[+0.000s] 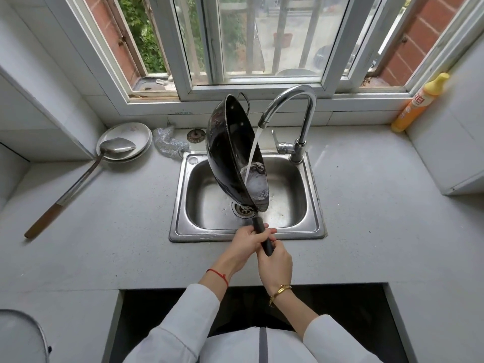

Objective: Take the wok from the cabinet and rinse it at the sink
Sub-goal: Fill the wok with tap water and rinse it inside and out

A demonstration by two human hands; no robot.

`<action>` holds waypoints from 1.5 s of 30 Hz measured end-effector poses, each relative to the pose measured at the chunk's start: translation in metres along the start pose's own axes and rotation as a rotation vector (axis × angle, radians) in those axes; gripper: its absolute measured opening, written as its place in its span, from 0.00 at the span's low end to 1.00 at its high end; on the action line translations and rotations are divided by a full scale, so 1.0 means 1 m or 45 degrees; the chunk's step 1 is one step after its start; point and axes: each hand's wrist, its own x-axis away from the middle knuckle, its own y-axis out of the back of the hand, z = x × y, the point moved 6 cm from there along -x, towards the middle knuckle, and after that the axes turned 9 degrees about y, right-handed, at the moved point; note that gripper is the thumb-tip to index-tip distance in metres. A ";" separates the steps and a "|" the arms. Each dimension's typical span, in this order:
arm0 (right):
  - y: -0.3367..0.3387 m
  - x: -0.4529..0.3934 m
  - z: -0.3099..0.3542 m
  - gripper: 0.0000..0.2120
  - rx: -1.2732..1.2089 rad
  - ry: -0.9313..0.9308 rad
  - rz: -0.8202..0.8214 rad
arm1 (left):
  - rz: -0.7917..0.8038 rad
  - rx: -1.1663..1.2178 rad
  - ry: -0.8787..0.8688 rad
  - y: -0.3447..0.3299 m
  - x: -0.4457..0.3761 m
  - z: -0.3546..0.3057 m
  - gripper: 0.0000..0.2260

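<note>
Both hands (258,244) grip the tilted wok (230,153) under running tap (290,111)

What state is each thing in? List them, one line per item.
wok: tipped on edge over the sink, water hitting its inside
faucet: running
sink: unplugged, wet
left hand: grips the wok handle
right hand: grips the handle end
ladle: lying on the counter, bowl resting on the plates
plates: stacked
yellow bottle: leaning against the wall, capped
</note>
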 end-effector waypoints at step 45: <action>-0.044 0.005 0.017 0.06 -0.661 -0.490 0.669 | -0.099 0.074 0.123 0.043 -0.006 0.006 0.13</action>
